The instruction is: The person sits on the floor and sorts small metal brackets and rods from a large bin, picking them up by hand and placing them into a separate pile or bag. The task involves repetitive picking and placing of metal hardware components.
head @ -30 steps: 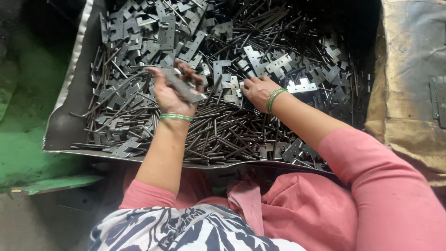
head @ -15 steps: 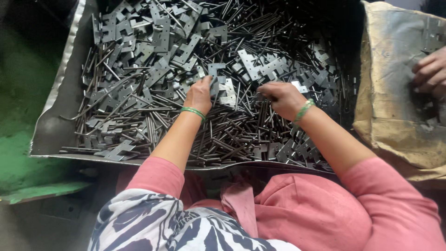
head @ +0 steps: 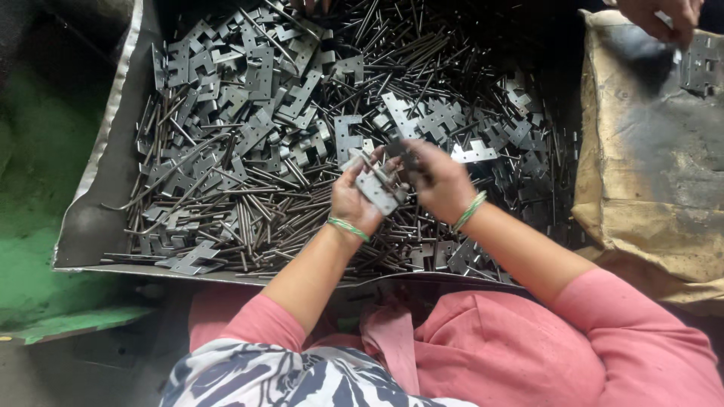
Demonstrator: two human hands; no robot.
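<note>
I see my left hand (head: 353,197) closed around a grey hinge plate (head: 379,192) while my right hand (head: 441,181) pinches a thin pin (head: 375,167) against it, above the tray (head: 98,226) of metal parts.

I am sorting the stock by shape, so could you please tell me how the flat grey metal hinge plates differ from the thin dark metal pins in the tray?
The flat grey metal hinge plates are broad and notched, while the thin dark metal pins are long, slim rods. The plates look lighter grey; the pins look darker. One plate is held in the left hand; the pins lie loose. Both are metal and lie jumbled in one tray.
</note>
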